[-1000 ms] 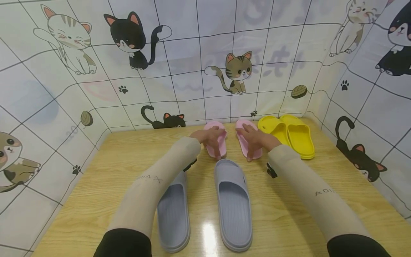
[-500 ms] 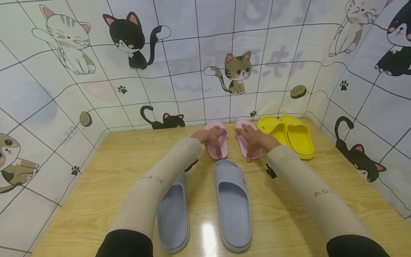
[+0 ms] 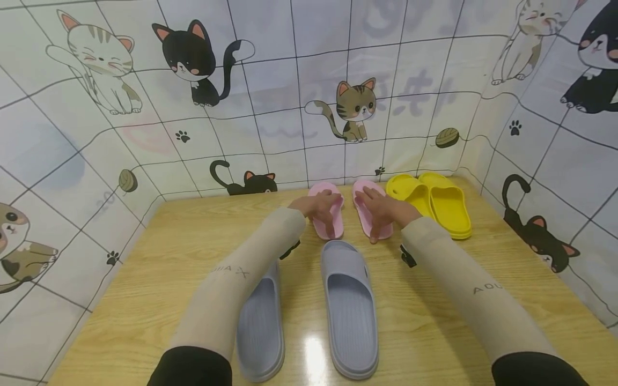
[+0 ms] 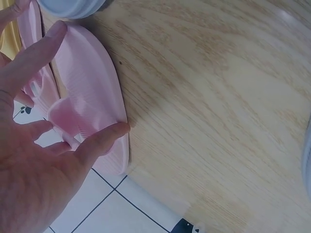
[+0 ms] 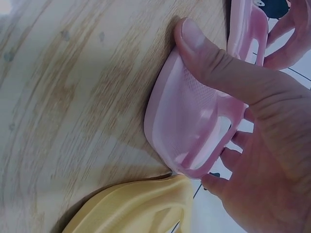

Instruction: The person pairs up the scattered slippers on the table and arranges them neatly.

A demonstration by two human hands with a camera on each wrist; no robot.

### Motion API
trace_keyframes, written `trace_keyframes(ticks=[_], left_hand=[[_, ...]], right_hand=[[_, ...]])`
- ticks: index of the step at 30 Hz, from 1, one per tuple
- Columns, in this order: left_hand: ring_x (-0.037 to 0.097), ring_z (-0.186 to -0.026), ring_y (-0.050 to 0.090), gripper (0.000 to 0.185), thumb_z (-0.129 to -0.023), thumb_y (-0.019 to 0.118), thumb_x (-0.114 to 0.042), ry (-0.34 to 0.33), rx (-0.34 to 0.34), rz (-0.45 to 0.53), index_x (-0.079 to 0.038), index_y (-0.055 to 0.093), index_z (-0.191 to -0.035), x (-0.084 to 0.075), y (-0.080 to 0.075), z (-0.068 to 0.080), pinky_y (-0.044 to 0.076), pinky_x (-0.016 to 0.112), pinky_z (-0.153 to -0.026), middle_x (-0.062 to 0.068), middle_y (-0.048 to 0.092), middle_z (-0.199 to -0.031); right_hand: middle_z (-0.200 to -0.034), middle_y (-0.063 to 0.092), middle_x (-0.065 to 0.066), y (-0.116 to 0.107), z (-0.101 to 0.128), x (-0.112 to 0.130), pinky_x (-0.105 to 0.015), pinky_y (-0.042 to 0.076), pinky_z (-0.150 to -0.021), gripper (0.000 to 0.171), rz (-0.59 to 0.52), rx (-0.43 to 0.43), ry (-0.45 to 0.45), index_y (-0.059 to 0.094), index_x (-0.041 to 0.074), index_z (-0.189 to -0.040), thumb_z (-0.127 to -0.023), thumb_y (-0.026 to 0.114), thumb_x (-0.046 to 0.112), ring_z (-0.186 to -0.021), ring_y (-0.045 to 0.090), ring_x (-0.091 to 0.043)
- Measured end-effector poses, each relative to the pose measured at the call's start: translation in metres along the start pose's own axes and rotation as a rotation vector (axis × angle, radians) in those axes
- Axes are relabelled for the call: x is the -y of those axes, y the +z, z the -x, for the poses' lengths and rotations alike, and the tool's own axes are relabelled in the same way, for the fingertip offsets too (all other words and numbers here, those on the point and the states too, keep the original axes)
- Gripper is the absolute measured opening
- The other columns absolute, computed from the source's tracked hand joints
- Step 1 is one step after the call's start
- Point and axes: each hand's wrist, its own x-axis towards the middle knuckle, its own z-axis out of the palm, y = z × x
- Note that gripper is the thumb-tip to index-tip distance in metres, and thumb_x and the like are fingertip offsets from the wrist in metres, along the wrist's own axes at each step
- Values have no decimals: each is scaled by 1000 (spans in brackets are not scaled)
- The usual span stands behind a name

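**Pink slippers held at the far edge, with little room to spare**

Pink slippers, a pair, lay side by side at the far edge of the table (image 3: 159, 252), close against the cat-print wall (image 3: 270, 107). The left pink slipper (image 3: 329, 210) was under the left hand (image 3: 316, 206); the right pink slipper (image 3: 370, 212) was under the right hand (image 3: 386, 210).

Largest on the table was the grey pair: the right grey slipper (image 3: 350, 305) sat near the middle with its toe just short of the pink heels, and the left grey slipper (image 3: 260, 321) lay partly hidden under the left forearm. The yellow slippers (image 3: 436, 203) stood toward the far right corner, and from the right wrist view their edge looked to be touching or just beside the right pink slipper.

Each hand was spread over its slipper, thumb on one side edge and fingers laid over the strap, clasping it loosely from above rather than pinching.

The risks, as I judged them, came from crowding. A sideways shift of the right pink slipper could have nudged the yellow pair out of line. Drawing either pink slipper toward the near edge could have bumped the grey toe. The loose hold could also have let the soft foam twist or slip if lifted quickly.
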Motion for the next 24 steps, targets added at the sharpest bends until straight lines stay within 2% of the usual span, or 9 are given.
trace_keyframes(ticks=[4, 15, 24], left_hand=[[34, -162, 11, 119, -75, 92, -32, -10, -3, -19, -26, 16, -167, 0, 3, -4, 39, 50, -120, 10, 5, -176], [33, -162, 8, 122, -74, 93, -34, 0, -28, -40, -24, 15, -167, -1, 4, -7, 29, 52, -126, 10, 7, -175], [33, -162, 9, 119, -75, 92, -34, -24, -15, -44, -27, 17, -167, -6, 3, -6, 44, 47, -117, 7, 5, -176]], right_hand=[[-175, -7, -15, 0, 1, -3, -65, 23, -124, 141, -33, -8, -20, 3, 16, -168, -66, 99, 32, -161, 4, -42], [-175, -4, -17, -5, 3, -3, -65, 22, -125, 139, -43, -3, -63, 6, 14, -168, -66, 99, 33, -162, 2, -40], [-176, -5, -14, -4, 4, -3, -66, 22, -125, 137, -67, 9, -42, 5, 17, -168, -68, 98, 32, -162, 1, -40]])
